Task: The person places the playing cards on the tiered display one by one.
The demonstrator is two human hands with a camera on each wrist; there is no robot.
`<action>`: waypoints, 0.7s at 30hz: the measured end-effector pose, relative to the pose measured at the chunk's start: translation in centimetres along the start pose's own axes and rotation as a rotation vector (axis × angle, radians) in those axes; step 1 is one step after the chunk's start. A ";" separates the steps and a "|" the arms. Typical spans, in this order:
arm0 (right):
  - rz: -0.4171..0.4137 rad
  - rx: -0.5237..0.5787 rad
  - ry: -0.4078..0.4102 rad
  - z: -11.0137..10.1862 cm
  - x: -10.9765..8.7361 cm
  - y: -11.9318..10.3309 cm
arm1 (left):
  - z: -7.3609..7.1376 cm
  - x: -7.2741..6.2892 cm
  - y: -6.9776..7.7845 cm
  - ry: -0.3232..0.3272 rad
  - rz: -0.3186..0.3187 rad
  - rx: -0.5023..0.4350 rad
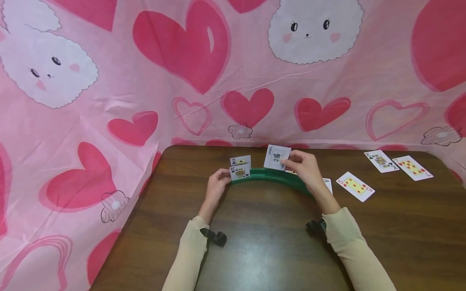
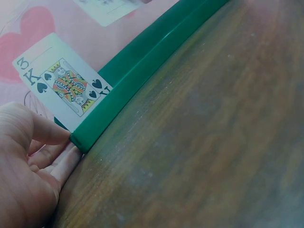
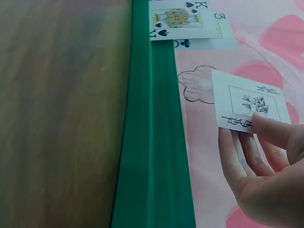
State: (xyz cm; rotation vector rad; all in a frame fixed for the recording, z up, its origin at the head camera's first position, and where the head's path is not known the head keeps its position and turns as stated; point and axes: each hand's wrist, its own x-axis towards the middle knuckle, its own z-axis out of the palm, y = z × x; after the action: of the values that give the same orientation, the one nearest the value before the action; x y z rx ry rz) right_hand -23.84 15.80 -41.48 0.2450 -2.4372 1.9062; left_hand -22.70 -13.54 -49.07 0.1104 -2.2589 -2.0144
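Observation:
A green curved card holder (image 1: 267,173) stands on the table. My left hand (image 1: 215,188) grips its left end, thumb and fingertips right at the corner in the left wrist view. Slotted upright there is a king of spades (image 2: 71,83), and a three of clubs (image 3: 225,33) rises behind it. My right hand (image 1: 307,169) pinches a joker card (image 3: 247,102) between thumb and fingers, face toward me. In the head view the joker (image 1: 273,157) overlaps the holder's back edge, to the right of the king. An ace card (image 1: 329,186) shows partly behind my right wrist.
Face up on the table at the right lie a diamond card (image 1: 354,186), a king (image 1: 380,161) and another diamond card (image 1: 413,167). A pink heart-patterned cloth (image 1: 255,72) hangs behind the table. Black wrist mounts (image 1: 216,237) sit at both sleeves.

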 end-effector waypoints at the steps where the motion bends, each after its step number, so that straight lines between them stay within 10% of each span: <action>1: -0.002 -0.010 -0.002 0.2 0.1 0.0 | 0.0 0.0 0.0 -0.002 0.002 0.001; 21: 0.026 0.003 0.001 3.3 1.9 0.6 | -0.2 0.1 -0.2 -0.007 0.008 0.026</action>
State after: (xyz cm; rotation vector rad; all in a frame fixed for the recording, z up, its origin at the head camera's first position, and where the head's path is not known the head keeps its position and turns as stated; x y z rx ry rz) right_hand -25.59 12.52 -42.68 0.2131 -2.4495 1.9194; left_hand -22.80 -13.75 -49.23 0.0974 -2.2867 -1.9848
